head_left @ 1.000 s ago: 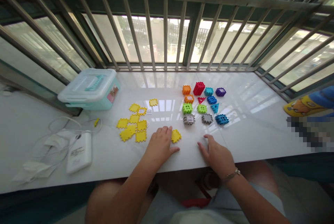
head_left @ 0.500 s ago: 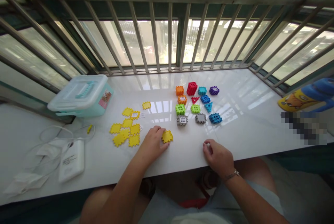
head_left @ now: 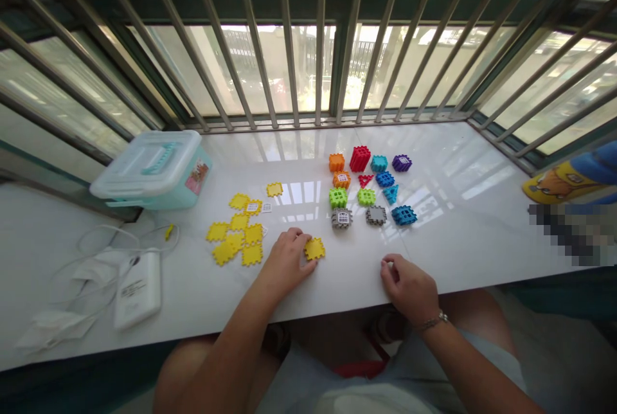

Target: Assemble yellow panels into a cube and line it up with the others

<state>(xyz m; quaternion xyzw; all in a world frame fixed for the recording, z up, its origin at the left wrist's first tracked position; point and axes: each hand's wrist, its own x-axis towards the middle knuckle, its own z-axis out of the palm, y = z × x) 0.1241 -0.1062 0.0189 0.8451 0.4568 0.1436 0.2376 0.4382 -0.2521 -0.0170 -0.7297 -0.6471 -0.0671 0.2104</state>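
Observation:
My left hand (head_left: 290,261) rests on the table with its thumb and fingers at the edges of a yellow notched building tile (head_left: 315,249), which lies flat. Left of it, several more yellow tiles (head_left: 240,222) are spread loosely, some overlapping. My right hand (head_left: 409,285) is curled shut near the table's front edge, apart from any block, and nothing shows in it. Beyond the hands stand stacks of notched pieces sorted by colour: grey (head_left: 342,218), lime green (head_left: 338,197), orange (head_left: 336,162), red (head_left: 360,159), purple (head_left: 402,162) and blue (head_left: 403,215).
A teal box with a clear lid (head_left: 149,166) sits at the back left. Below it are a white power bank (head_left: 139,288), a cable and crumpled tissue (head_left: 58,327). At the far right lies a blue and yellow bottle (head_left: 569,176). Metal bars line the window behind.
The camera view has shifted slightly, so everything appears a little to the right and higher. Both hands and the tiles otherwise look the same.

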